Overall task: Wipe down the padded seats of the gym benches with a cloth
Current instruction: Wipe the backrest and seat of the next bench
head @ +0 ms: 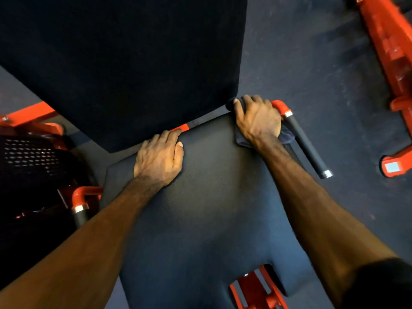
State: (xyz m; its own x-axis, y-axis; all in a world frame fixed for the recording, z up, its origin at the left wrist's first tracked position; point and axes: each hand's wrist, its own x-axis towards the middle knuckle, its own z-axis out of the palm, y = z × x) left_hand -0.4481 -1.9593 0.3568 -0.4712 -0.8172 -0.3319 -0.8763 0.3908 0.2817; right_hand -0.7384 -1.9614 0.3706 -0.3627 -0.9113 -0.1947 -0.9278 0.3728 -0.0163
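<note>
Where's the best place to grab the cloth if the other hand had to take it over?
Probably the loose fold of the cloth bunched beyond the right hand, beside the black handle grip. The rest lies flat, pressed onto the seat pad under the palm. Come from the near side, above the pad, and pinch that free edge; the back pad blocks the far side.
</note>
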